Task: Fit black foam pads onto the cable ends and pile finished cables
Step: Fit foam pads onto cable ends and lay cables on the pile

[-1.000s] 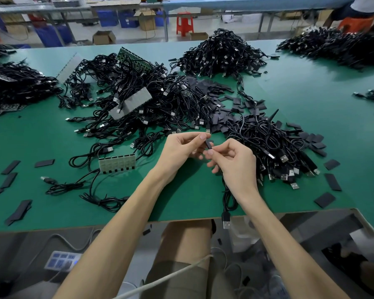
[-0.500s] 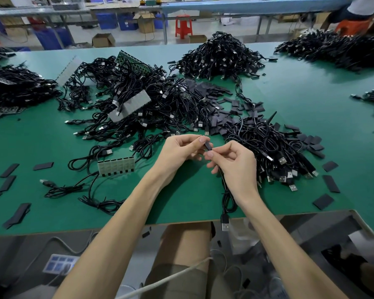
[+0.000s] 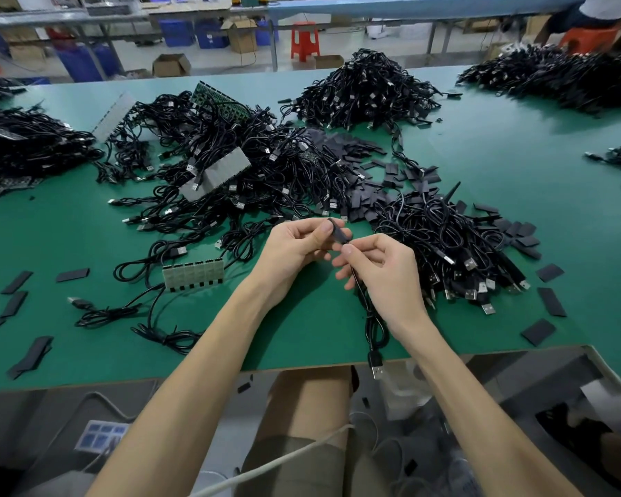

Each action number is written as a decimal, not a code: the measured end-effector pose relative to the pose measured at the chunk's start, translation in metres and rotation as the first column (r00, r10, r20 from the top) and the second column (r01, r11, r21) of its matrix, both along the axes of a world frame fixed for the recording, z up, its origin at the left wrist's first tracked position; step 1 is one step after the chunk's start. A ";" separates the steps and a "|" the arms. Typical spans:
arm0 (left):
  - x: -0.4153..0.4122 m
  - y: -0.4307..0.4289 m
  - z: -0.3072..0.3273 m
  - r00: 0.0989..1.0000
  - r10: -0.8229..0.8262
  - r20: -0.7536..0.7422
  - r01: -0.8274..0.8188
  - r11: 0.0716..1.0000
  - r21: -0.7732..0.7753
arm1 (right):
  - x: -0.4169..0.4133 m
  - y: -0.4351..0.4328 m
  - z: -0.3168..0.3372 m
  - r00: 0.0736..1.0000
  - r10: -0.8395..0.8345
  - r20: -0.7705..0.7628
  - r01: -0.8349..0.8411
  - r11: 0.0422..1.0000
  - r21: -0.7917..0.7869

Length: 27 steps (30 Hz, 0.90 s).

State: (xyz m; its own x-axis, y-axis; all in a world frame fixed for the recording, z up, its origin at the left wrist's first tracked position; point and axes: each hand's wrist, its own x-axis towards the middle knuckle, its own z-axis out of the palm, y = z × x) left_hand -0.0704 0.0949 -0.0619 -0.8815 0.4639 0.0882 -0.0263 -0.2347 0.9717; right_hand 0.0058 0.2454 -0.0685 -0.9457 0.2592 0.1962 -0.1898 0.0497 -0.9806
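As the left hand (image 3: 294, 250) pinches a black foam pad (image 3: 337, 231) and the right hand (image 3: 386, 272) grips one end of the cable (image 3: 373, 322) above the desk (image 3: 517, 148), a slip could skew the pad or drop the dangling cable.

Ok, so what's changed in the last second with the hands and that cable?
Very little. The left hand still pinches the black foam pad and the right hand still pinches the cable just below it; the pad now shows slightly more between the hands. The cable's USB plug still hangs over the table edge, and the cable piles have not moved.
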 end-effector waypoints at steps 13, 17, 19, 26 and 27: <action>0.001 0.000 0.003 0.999 -0.035 0.007 0.035 0.999 -0.004 | 0.001 0.001 0.001 1.000 0.005 -0.003 -0.005 0.999 -0.037; 0.002 0.001 0.003 1.000 -0.026 0.011 0.026 1.000 -0.008 | 0.002 0.002 0.001 1.000 0.014 0.001 -0.014 0.999 -0.052; 0.001 0.001 0.002 1.000 -0.021 0.012 0.021 1.000 -0.006 | 0.001 0.002 0.001 1.000 0.017 0.004 -0.017 0.998 -0.064; -0.001 0.000 0.002 0.998 -0.055 -0.016 0.055 0.998 0.004 | 0.002 0.003 0.003 1.000 0.020 0.008 -0.019 0.995 -0.095; -0.001 0.000 0.001 0.998 -0.058 -0.022 0.058 0.998 0.004 | 0.002 0.003 0.003 1.000 0.023 0.008 -0.022 0.995 -0.097</action>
State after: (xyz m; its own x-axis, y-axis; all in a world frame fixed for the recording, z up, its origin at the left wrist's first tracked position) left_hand -0.0711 0.0948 -0.0607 -0.8510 0.5137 0.1094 -0.0187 -0.2377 0.9711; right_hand 0.0081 0.2484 -0.0659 -0.9531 0.2551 0.1626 -0.1808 -0.0495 -0.9823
